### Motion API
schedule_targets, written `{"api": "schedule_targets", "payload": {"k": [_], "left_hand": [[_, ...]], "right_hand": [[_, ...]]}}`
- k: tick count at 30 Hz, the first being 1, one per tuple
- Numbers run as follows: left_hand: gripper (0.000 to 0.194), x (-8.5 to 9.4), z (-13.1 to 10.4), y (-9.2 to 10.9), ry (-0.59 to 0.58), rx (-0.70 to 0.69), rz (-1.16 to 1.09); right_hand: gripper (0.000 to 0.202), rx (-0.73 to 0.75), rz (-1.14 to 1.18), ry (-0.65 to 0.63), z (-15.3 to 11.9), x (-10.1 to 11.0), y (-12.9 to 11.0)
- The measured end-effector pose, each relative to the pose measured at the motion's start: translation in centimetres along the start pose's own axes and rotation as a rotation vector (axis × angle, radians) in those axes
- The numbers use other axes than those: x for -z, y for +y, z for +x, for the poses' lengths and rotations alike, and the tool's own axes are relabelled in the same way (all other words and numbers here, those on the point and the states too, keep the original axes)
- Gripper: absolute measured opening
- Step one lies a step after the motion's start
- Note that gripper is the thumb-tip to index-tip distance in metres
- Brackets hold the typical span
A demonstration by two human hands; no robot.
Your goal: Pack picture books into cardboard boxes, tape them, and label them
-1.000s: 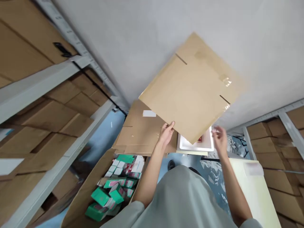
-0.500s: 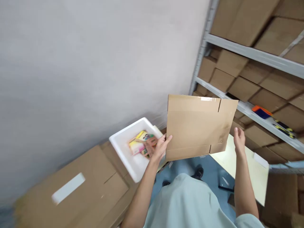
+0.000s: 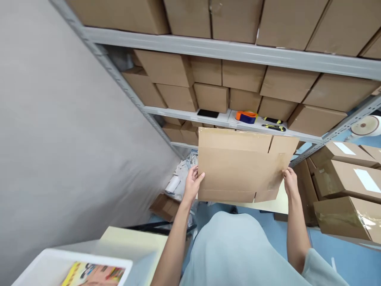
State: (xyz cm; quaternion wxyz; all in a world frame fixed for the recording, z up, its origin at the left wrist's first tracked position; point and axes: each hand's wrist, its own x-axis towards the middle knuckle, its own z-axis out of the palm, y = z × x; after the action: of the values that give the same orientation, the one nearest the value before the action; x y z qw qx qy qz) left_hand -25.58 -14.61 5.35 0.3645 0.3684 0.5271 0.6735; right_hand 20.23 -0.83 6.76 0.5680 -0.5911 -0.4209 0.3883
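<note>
A flattened cardboard box (image 3: 235,167) is held up in front of me, its broad side facing me. It has slits at its upper and lower edges toward the right. My left hand (image 3: 193,182) grips the left edge, thumb on the near face and fingers behind. At the opposite edge, my right hand (image 3: 289,181) pinches the cardboard between thumb and fingers. Part of a pale yellow tabletop (image 3: 272,205) shows below and behind the sheet.
Grey metal shelving (image 3: 208,47) packed with cardboard boxes stands ahead. On one shelf lie a black flat object (image 3: 208,113), an orange and blue tape dispenser (image 3: 247,116) and yellow-black cutters (image 3: 274,127). Stacked boxes (image 3: 342,178) are at right; a white bin (image 3: 119,260) with colourful packets is lower left.
My view has turned right, from the wall toward the shelving. The flattened box came along with me. My right hand, open beside the sheet before, has closed on its right edge.
</note>
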Motion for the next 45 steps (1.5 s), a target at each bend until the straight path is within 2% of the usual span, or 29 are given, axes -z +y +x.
{"api": "schedule_targets", "payload": {"k": [3, 7, 12, 16, 20, 24, 27, 30, 33, 36, 40, 45], "left_hand": [[0.072, -3.7, 3.5, -2.8, 0.042, 0.036, 0.021], [0.070, -7.1, 5.7, -4.6, 0.012, 0.100, 0.039], [0.064, -9.7, 5.9, -5.3, -0.082, 0.182, 0.035], [0.045, -10.5, 5.0, -5.1, -0.125, 0.263, 0.066], [0.035, -9.4, 4.7, -2.8, -0.097, 0.310, 0.135], [0.045, -8.6, 6.1, 1.6, -0.157, 0.195, 0.274], [0.038, -9.4, 7.5, 4.7, -0.226, 0.146, 0.492], [0.024, -11.0, 7.9, 7.2, -0.238, 0.031, 0.651], [0.017, -12.0, 6.9, 9.6, -0.198, -0.132, 0.743], [0.015, -12.1, 5.0, 11.6, -0.135, -0.222, 0.773], [0.014, -11.3, 3.0, 12.4, -0.096, -0.279, 0.843], [0.014, -10.4, 2.2, 10.2, -0.029, -0.275, 0.882]], "right_hand": [[0.037, -0.056, -0.018, -0.006, 1.3, 2.0, 1.3], [0.043, -0.032, -0.128, -0.055, 1.1, 3.5, 2.7], [0.070, -0.047, -0.246, -0.127, -1.1, 3.9, 3.0], [0.083, -0.098, -0.318, -0.226, -3.2, 3.6, 1.5], [0.080, -0.096, -0.391, -0.274, -4.9, 4.6, -1.8], [0.074, -0.128, -0.445, -0.284, -7.0, 5.9, -6.6], [0.059, -0.129, -0.647, -0.336, -8.7, 5.8, -9.8], [0.043, 0.001, -0.817, -0.319, -9.7, 4.8, -12.2], [0.039, 0.143, -0.883, -0.236, -9.1, 4.3, -14.0], [0.036, 0.218, -0.917, -0.203, -7.6, 4.4, -15.4], [0.036, 0.264, -0.946, -0.258, -5.0, 4.0, -15.8], [0.032, 0.280, -0.976, -0.357, -2.3, 1.6, -13.8]]}}
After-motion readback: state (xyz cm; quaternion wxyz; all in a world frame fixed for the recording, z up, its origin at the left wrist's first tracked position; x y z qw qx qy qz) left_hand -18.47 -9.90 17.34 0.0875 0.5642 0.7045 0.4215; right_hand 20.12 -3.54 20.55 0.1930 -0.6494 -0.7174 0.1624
